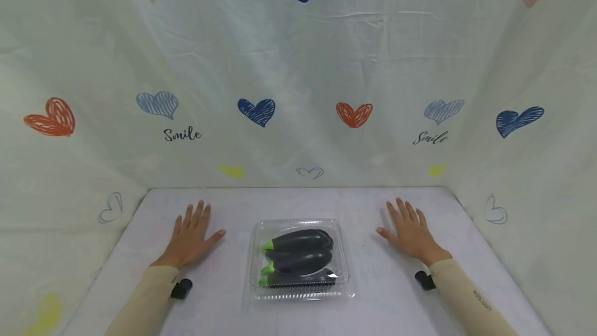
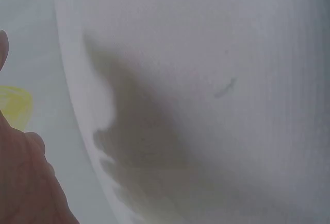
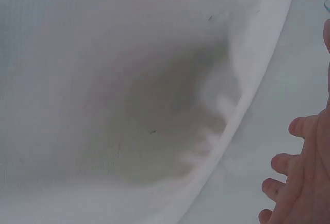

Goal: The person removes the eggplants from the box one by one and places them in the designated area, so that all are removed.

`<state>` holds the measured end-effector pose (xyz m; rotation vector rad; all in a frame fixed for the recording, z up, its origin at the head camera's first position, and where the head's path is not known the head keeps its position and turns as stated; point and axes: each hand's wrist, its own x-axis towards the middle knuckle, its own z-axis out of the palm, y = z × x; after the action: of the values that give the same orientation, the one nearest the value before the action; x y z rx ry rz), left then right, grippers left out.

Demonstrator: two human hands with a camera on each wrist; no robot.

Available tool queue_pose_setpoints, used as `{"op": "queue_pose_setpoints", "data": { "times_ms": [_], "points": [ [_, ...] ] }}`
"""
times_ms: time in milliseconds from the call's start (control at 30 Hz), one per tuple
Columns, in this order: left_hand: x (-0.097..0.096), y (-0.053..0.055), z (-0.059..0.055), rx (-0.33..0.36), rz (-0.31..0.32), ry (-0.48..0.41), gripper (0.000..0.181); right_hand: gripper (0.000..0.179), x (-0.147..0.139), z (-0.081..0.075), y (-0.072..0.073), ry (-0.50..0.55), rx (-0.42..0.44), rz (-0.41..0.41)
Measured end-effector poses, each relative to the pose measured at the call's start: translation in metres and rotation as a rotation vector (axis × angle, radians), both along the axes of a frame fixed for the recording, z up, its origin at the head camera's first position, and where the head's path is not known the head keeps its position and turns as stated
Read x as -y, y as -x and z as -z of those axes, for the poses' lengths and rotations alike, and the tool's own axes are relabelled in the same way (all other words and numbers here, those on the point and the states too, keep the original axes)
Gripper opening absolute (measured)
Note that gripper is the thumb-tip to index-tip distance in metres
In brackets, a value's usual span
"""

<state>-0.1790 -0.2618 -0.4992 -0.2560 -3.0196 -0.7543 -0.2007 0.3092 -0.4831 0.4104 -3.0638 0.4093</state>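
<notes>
Clear box (image 1: pixel 298 293) on the table (image 1: pixel 382 299) holds the eggplants (image 1: pixel 303 262), long axes running side to side, green stems (image 1: pixel 268 268) toward the left hand (image 1: pixel 188 240), slightly nearer the box than the right hand (image 1: pixel 412 233) on its opposite side, both empty, fingers spread.

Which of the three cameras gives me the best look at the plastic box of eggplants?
The head view: it shows the whole clear plastic box on the table, between the left hand and the right hand, with eggplants visible inside. Neither wrist view shows any of it.
</notes>
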Motion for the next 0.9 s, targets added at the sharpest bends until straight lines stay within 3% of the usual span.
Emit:
{"op": "queue_pose_setpoints", "data": {
  "times_ms": [300, 567, 733, 900],
  "points": [
    [-0.007, -0.005, 0.003, -0.022, 0.033, 0.024, 0.099, 0.085, 0.015, -0.002, -0.010, -0.023, -0.059, -0.030],
    [-0.019, -0.018, -0.001, -0.096, 0.065, 0.013, 0.096, 0.087, 0.031, -0.006, -0.023, -0.037, -0.107, -0.082],
    [-0.030, -0.030, -0.012, -0.042, 0.069, 0.031, 0.097, 0.087, 0.041, -0.008, -0.033, -0.043, -0.116, -0.107],
    [-0.037, -0.039, -0.015, -0.037, 0.091, 0.033, 0.098, 0.086, 0.048, -0.008, -0.041, -0.042, -0.146, -0.136]
  ]
}}
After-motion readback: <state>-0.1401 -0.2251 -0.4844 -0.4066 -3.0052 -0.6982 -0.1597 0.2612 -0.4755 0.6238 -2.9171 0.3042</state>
